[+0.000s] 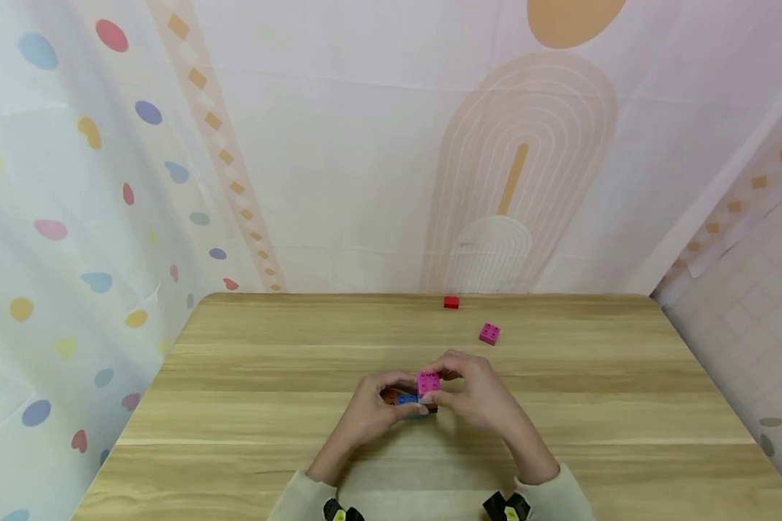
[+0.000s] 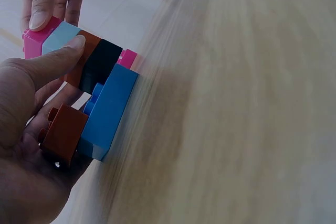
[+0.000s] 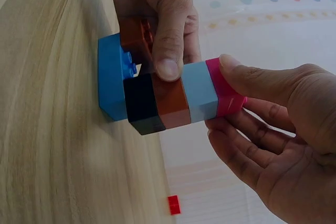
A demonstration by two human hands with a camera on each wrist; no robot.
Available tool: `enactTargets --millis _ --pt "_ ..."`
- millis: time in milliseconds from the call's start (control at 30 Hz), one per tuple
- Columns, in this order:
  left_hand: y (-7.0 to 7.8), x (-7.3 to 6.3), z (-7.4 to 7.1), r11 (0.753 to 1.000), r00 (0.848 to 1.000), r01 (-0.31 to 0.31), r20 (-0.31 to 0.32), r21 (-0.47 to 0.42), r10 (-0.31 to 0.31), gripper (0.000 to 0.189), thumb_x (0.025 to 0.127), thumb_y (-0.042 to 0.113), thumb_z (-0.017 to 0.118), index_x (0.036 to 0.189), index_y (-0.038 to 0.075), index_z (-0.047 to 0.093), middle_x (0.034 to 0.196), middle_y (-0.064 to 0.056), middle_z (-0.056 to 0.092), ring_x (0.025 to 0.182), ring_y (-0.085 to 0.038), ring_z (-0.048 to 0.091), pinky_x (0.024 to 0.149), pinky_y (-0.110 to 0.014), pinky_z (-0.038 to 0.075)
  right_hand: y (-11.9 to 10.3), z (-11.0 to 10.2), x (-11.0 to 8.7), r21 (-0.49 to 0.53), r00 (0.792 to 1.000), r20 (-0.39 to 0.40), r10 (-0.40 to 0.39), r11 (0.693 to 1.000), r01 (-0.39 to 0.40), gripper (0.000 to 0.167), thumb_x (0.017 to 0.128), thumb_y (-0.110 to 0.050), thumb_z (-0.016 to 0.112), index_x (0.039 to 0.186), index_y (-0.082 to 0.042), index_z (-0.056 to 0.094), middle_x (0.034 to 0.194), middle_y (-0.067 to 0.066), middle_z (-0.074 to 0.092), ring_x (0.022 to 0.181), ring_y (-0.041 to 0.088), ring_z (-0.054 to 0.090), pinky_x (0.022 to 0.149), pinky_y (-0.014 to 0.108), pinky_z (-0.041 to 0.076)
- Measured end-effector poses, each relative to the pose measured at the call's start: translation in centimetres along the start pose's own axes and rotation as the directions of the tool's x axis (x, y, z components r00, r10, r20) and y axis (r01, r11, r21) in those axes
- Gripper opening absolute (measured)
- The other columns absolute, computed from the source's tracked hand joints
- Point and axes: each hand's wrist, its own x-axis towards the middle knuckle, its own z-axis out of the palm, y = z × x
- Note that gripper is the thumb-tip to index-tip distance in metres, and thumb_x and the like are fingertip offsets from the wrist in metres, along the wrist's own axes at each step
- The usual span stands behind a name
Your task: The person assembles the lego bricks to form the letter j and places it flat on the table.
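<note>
Over the middle of the table my left hand grips a toy brick build, thumb on its orange-brown brick. A long blue brick forms the base. At one end a dark brown brick sits on it; at the other rises a stack with a black brick, the orange-brown brick and a light blue brick. Topmost is a pink brick, which my right hand pinches between thumb and fingers. Whether the pink brick is fully seated cannot be told.
Farther back on the wooden table lies a loose pink brick. A small red brick is near the far edge. A patterned cloth hangs behind the table and along its sides.
</note>
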Motion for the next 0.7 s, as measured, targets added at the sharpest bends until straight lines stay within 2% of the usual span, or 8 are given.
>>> enactTargets --millis 233,500,700 --pt "0.09 -0.02 -0.05 1.000 1.000 0.004 0.002 -0.008 -0.004 0.033 0.082 0.023 0.089 0.112 0.029 0.077 0.112 0.011 0.077 0.106 -0.014 0.068 0.089 -0.028 0.055 0.05 0.26 -0.10 0.038 0.999 -0.027 0.024 0.999 -0.023 0.026 0.085 -0.015 0.084 0.110 -0.021 0.077 0.102 -0.010 0.071 0.105 0.018 0.069 0.095 0.042 0.058" --pt "-0.07 -0.01 0.23 1.000 1.000 0.005 0.016 -0.029 -0.005 0.035 0.082 0.024 0.088 0.115 0.030 0.076 0.111 0.011 0.077 0.105 -0.014 0.069 0.089 -0.027 0.055 0.43 0.26 -0.20 0.066 0.999 -0.018 0.042 0.997 -0.041 0.027 0.086 -0.014 0.083 0.111 -0.020 0.077 0.104 -0.008 0.071 0.105 0.019 0.068 0.096 0.045 0.057" --pt "0.00 -0.05 0.16 1.000 1.000 -0.001 0.006 -0.027 0.001 0.035 0.082 0.026 0.089 0.114 0.031 0.076 0.110 0.011 0.077 0.105 -0.015 0.070 0.087 -0.026 0.056 0.41 0.17 -0.12 0.061 0.999 0.002 0.034 0.998 -0.034 0.026 0.088 -0.016 0.082 0.113 -0.021 0.076 0.107 -0.008 0.071 0.105 0.016 0.067 0.097 0.042 0.057"
